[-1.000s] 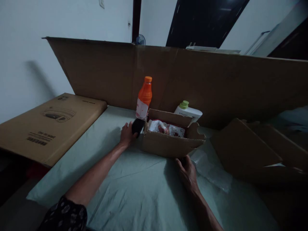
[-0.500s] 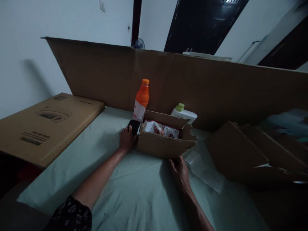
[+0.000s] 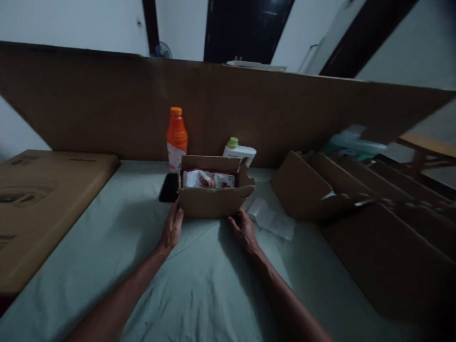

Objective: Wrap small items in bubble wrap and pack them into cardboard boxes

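A small open cardboard box (image 3: 213,203) sits on the green sheet with a white and red packet (image 3: 210,179) inside. My left hand (image 3: 173,225) holds the box's front left corner, its fingertips partly hidden along the side. At the lower right corner, my right hand (image 3: 245,230) has its fingers curled against the box, partly out of sight. A black phone (image 3: 168,188) lies flat just left of the box. Behind stand an orange bottle (image 3: 177,135) with a pale label and a white bottle (image 3: 239,152) with a green cap, partly covered by the box.
A tall cardboard panel (image 3: 117,104) stands along the back. On the left lies a large flat carton (image 3: 57,185). Cardboard dividers or boxes (image 3: 320,190) fill the right side, and a clear plastic bag (image 3: 272,221) lies beside my right hand.
My left hand has left the phone and moved to the box's left side. My right hand stays at the lower right corner. The view has turned to the right.
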Tool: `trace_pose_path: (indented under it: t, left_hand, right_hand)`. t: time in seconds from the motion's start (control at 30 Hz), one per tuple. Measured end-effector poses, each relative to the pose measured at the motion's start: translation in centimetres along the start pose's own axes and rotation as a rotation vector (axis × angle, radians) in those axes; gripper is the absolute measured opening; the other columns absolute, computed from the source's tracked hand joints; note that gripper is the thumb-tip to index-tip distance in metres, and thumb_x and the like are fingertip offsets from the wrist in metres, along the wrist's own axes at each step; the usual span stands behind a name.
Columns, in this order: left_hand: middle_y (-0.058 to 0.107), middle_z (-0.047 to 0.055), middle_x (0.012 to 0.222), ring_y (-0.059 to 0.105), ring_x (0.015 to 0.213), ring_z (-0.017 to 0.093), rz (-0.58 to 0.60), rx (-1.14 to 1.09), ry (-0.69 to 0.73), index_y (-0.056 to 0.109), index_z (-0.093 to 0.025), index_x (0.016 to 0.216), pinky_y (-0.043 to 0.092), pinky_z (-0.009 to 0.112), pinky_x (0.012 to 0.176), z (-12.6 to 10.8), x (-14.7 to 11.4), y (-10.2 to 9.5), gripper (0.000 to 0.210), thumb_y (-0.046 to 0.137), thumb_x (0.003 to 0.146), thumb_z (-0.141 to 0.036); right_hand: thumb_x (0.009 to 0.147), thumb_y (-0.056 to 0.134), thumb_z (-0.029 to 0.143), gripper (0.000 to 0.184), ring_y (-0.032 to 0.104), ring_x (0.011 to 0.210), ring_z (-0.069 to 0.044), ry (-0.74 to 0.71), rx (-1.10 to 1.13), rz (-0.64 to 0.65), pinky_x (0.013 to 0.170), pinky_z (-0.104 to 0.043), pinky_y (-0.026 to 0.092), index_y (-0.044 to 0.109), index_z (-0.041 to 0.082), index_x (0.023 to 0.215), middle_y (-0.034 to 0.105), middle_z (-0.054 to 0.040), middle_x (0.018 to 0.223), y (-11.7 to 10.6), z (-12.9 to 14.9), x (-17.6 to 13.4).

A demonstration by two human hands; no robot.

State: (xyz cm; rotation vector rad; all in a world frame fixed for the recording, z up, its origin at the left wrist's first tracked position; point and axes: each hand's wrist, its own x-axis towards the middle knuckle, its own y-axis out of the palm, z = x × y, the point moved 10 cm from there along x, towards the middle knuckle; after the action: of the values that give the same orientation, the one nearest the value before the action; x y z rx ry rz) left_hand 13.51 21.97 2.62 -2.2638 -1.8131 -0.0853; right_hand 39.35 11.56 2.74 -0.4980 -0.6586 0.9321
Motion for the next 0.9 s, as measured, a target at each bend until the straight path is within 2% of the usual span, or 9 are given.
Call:
trace_pose_path:
  t: [0.1,0.17,0.27,0.33,0.43,0.5,0.6,0.77,0.9]
  left_hand:
    - [0.049,0.008,0.153,0.035,0.149,0.027,0.050,-0.021,-0.037,0.047,-0.023,0.146,0.025,0.045,0.124,0.1,-0.5,-0.1,0.060,0.042,0.097,-0.058]
    - [0.047,0.009,0.155,0.036,0.148,0.028,0.102,-0.022,-0.090,0.043,-0.024,0.148,0.026,0.047,0.124,0.7,-1.6,-0.5,0.061,0.047,0.096,-0.055]
    - [0.048,0.014,0.153,0.044,0.142,0.032,0.121,0.022,-0.202,0.040,-0.021,0.148,0.034,0.053,0.119,2.0,-4.6,-1.9,0.068,0.057,0.089,-0.052]
    - [0.050,0.017,0.150,0.051,0.135,0.035,0.104,0.080,-0.237,0.046,-0.019,0.143,0.040,0.056,0.113,2.4,-7.0,-2.9,0.067,0.060,0.086,-0.051]
    - [0.054,0.015,0.146,0.057,0.126,0.034,0.102,0.133,-0.188,0.057,-0.020,0.133,0.046,0.055,0.107,1.3,-10.2,-2.7,0.055,0.060,0.086,-0.048]
    - [0.058,0.014,0.141,0.059,0.125,0.032,0.114,0.140,-0.116,0.063,-0.021,0.126,0.047,0.053,0.107,-0.1,-11.9,-1.7,0.045,0.059,0.087,-0.044]
    - [0.064,0.012,0.133,0.059,0.126,0.030,0.175,0.141,-0.032,0.069,-0.023,0.118,0.046,0.051,0.109,-2.0,-13.6,0.3,0.036,0.057,0.088,-0.039]
    - [0.065,0.011,0.132,0.060,0.124,0.029,0.256,0.127,0.011,0.070,-0.024,0.118,0.047,0.050,0.109,-3.8,-14.4,2.2,0.033,0.057,0.088,-0.033]
    - [0.062,0.012,0.135,0.061,0.121,0.028,0.306,0.125,0.007,0.063,-0.022,0.127,0.050,0.047,0.105,-4.8,-14.4,2.9,0.041,0.058,0.087,-0.028]
  right_hand:
    - [0.082,0.053,0.032,0.038,0.065,0.091,-0.024,-0.030,-0.049,0.006,0.080,-0.036,0.054,0.062,0.019,0.117,0.073,-0.0092,0.103,-0.4,0.2,-0.5]
    - [0.080,0.056,0.028,0.047,0.064,0.102,-0.026,-0.059,-0.088,-0.001,0.088,-0.040,0.053,0.059,0.020,0.127,0.071,-0.0109,0.116,-1.3,0.4,-1.0]
    - [0.078,0.059,0.022,0.056,0.053,0.127,-0.033,-0.081,-0.160,-0.039,0.104,-0.051,0.044,0.057,0.019,0.134,0.057,-0.0160,0.142,-3.8,0.0,-1.8]
    - [0.076,0.060,0.019,0.058,0.047,0.132,-0.038,-0.073,-0.280,-0.055,0.104,-0.056,0.041,0.058,0.016,0.134,0.049,-0.0186,0.150,-5.5,-0.8,-1.8]
    - [0.077,0.060,0.015,0.045,0.052,0.126,-0.040,-0.064,-0.443,-0.049,0.099,-0.055,0.043,0.067,0.016,0.121,0.055,-0.0197,0.144,-7.6,-2.3,-0.9]
    - [0.081,0.056,0.014,0.029,0.056,0.120,-0.038,-0.074,-0.458,-0.050,0.097,-0.054,0.044,0.073,0.017,0.104,0.066,-0.0184,0.130,-8.7,-2.6,-0.3]
    - [0.090,0.049,0.016,0.027,0.058,0.118,-0.034,-0.114,-0.457,-0.055,0.098,-0.053,0.044,0.075,0.020,0.095,0.070,-0.0142,0.123,-9.9,-1.5,-1.0]
    - [0.095,0.046,0.012,0.031,0.058,0.123,-0.025,-0.425,-0.238,0.022,0.101,-0.044,0.047,0.075,0.023,0.097,0.070,-0.0091,0.128,-8.8,5.2,-8.1]
    - [0.090,0.049,0.009,0.030,0.052,0.133,-0.024,-0.599,-0.028,0.326,0.102,-0.043,0.048,0.074,0.026,0.095,0.068,-0.0043,0.131,-6.2,9.8,-15.9]
